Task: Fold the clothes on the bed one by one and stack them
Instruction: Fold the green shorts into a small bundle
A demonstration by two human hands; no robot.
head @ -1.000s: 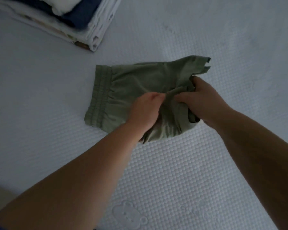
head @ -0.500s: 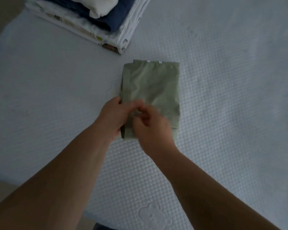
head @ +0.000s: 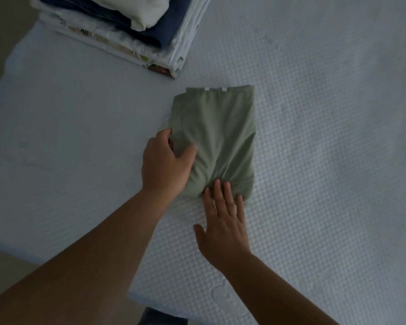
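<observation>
Folded green shorts lie as a neat upright rectangle on the white mattress, in the middle of the view. My left hand grips their near left edge, thumb on top and fingers tucked under the fabric. My right hand lies flat with straight fingers, the fingertips pressing the near edge of the shorts. A stack of folded clothes, white, navy and patterned, sits at the far left corner of the bed.
The mattress's left and near edges drop off to a beige floor. A bare stretch of textured mattress spreads to the right of the shorts.
The green shorts went from a half-open bundle to a folded rectangle. My right hand let go of the fabric and now lies flat at its near edge; my left hand moved to the left side.
</observation>
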